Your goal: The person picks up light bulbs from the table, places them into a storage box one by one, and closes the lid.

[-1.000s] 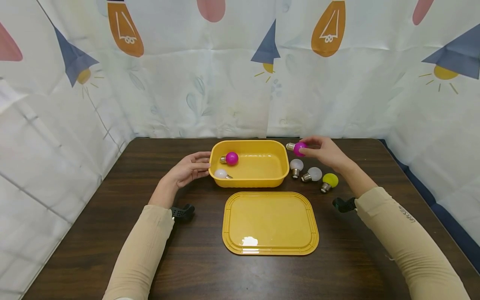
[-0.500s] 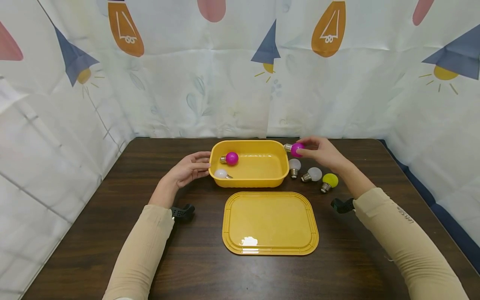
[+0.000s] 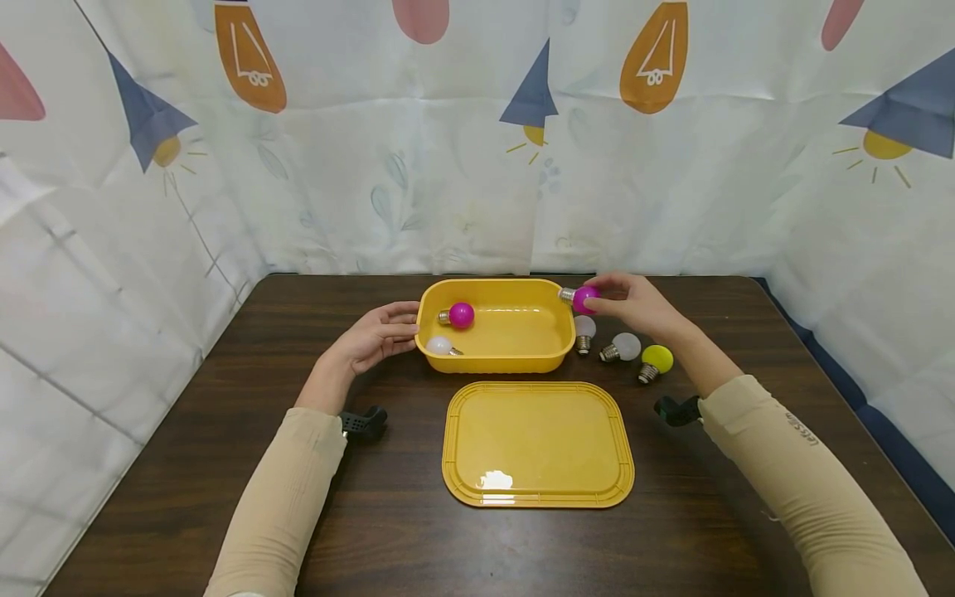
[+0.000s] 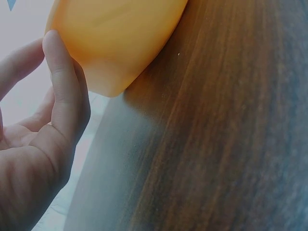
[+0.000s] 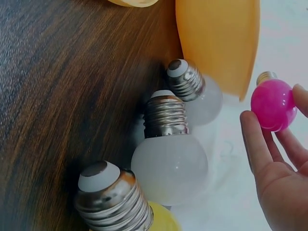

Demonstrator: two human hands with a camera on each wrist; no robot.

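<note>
My right hand (image 3: 640, 305) pinches a magenta light bulb (image 3: 585, 300) by its round globe, the screw base pointing left over the right rim of the yellow box (image 3: 496, 365). In the right wrist view, thumb and fingers surround the magenta globe (image 5: 274, 106). With fairly straight fingers, my left hand (image 3: 379, 336) touches the box's left end; its fingertips meet the yellow wall (image 4: 110, 43) in the left wrist view. Inside the box lie another magenta bulb (image 3: 461, 315) and a white bulb (image 3: 439, 345).
Right of the box lie two white bulbs, one near the wall (image 3: 585, 328) and one beside it (image 3: 626, 346), then a yellow-green bulb (image 3: 657, 359). A flat yellow lid-like tray (image 3: 537, 439) lies in front of the box on the dark wooden table (image 3: 388, 531). A patterned curtain hangs behind.
My right hand has moved slightly left, carrying the magenta bulb from beside the box to over its right rim. The nearest white bulb has shifted slightly left. My left hand stays put.
</note>
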